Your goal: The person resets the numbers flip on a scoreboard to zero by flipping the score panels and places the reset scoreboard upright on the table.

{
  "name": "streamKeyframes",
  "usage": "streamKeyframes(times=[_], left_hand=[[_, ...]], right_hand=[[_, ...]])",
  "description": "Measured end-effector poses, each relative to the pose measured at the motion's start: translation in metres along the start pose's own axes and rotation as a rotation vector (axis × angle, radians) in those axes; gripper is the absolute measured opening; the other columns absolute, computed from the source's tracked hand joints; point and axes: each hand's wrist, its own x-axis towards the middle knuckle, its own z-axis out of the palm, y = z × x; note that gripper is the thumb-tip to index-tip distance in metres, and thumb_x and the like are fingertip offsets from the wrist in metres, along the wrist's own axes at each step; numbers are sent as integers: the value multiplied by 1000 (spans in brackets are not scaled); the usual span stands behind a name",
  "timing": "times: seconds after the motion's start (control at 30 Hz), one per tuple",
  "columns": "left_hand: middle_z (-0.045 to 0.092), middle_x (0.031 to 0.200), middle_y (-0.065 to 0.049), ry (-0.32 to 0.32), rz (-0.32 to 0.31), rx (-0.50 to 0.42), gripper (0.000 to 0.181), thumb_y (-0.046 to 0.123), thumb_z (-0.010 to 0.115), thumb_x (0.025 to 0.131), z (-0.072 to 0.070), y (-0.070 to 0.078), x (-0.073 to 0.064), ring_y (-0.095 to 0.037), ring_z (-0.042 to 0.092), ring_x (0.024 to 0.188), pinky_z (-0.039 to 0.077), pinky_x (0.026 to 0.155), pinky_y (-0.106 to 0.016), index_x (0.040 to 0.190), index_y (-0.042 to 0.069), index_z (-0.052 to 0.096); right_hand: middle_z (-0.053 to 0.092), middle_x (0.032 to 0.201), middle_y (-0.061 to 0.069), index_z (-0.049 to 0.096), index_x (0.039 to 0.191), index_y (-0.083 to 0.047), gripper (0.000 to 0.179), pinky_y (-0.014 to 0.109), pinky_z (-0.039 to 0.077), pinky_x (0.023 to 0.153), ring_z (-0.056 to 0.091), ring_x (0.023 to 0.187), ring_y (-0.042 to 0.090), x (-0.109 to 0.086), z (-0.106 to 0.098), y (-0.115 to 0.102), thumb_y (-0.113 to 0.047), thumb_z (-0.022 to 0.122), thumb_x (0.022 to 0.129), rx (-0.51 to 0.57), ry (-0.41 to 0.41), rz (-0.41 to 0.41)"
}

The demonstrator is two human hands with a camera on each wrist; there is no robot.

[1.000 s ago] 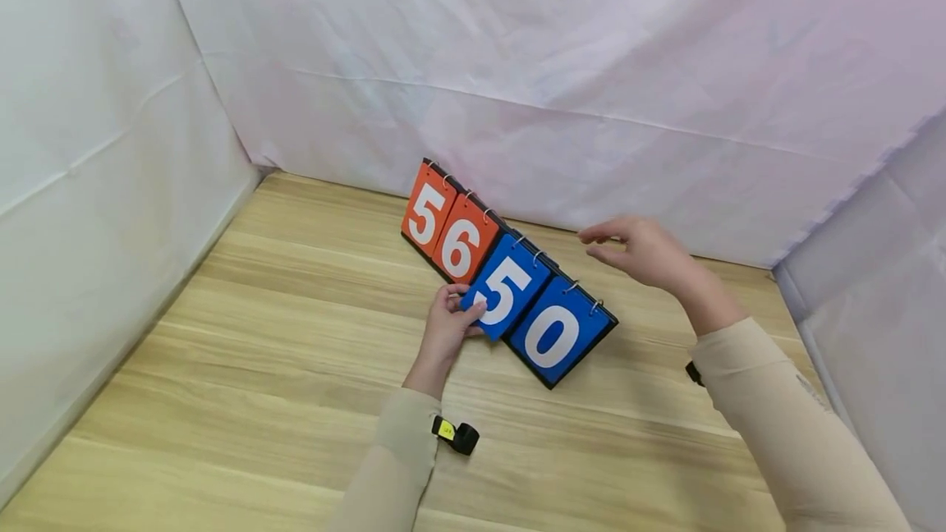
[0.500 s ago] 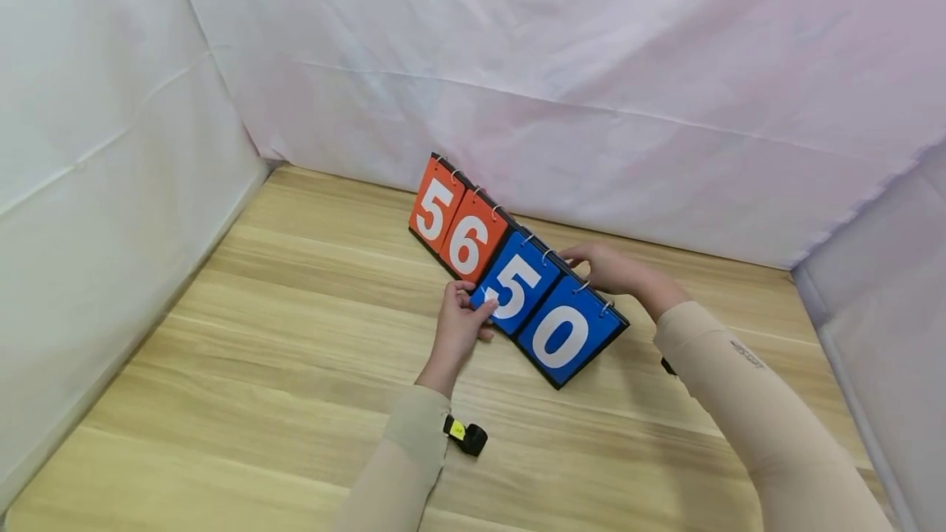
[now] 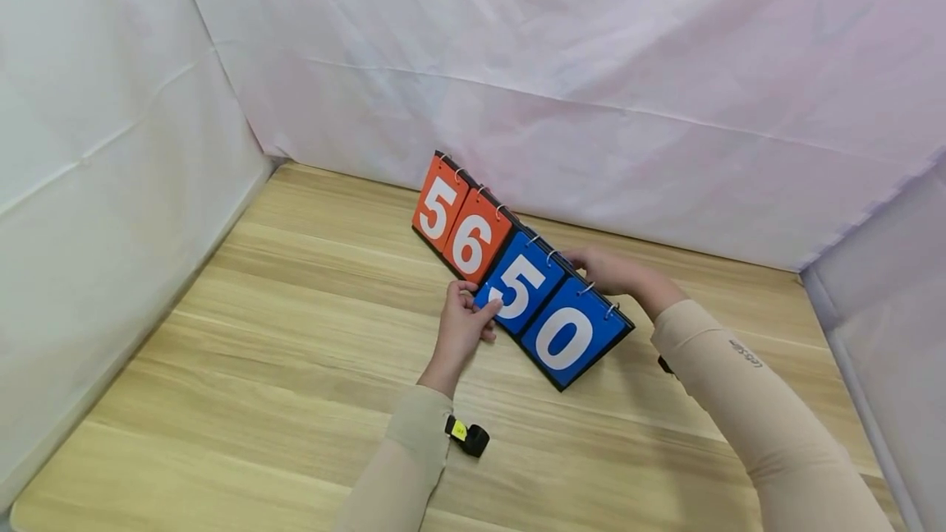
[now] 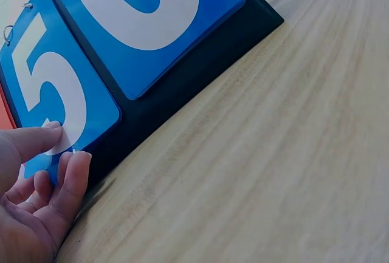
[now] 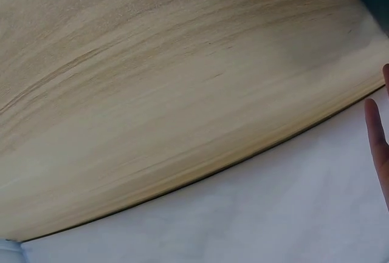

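Your head view looks forward and down from above, taking in the scoreboard [image 3: 521, 272] end to end; your left wrist view sits close, tilted, sharing its blue 5 card [image 4: 64, 87] and blue 0 card [image 4: 155, 32] — your right wrist view slants over table [image 5: 158, 99] and cloth [image 5: 255, 208]

A light wood-grain tabletop [image 3: 259, 335] with darker streaks spreads between pale cloth sheets. Along its far edge hangs a wrinkled white back sheet [image 3: 517, 31], tinged pink toward the right and crossed by a long crease [image 3: 628, 110]. A white left sheet [image 3: 96, 253], also creased, borders the left edge, meeting the back one at the far left corner. A greyish-lilac right sheet [image 3: 887, 302] flanks the right edge.
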Motion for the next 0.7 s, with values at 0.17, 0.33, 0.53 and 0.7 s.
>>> streamKeyframes(times=[0.17,0.33,0.53,0.7], left_hand=[[41,73,-4,10,12,20,48,16,73,81,0,-1,0,-19,58,51,53,47,-30,115,10,39],[43,68,-4,21,22,40,56,20,74,80,0,1,-2,-19,56,44,52,46,-29,119,11,35],[44,66,-4,25,15,38,60,20,74,80,0,3,-3,-21,56,43,52,46,-30,122,11,32],[47,66,-5,25,27,37,58,19,72,82,0,2,-2,-21,56,44,52,45,-31,122,11,31]], right_hand=[[60,119,7,58,122,-12,42,47,42,96,51,116,30,-4,1,-1,9,53,86,3,-4,-13],[59,120,12,56,125,-6,41,50,38,98,49,118,35,-8,2,-4,4,59,85,8,5,46],[64,102,11,64,106,-3,21,45,48,85,58,99,30,-10,2,3,2,50,91,-30,88,39],[63,104,17,64,111,-1,24,44,49,78,58,93,30,-17,-1,10,-3,46,95,-60,238,82]])
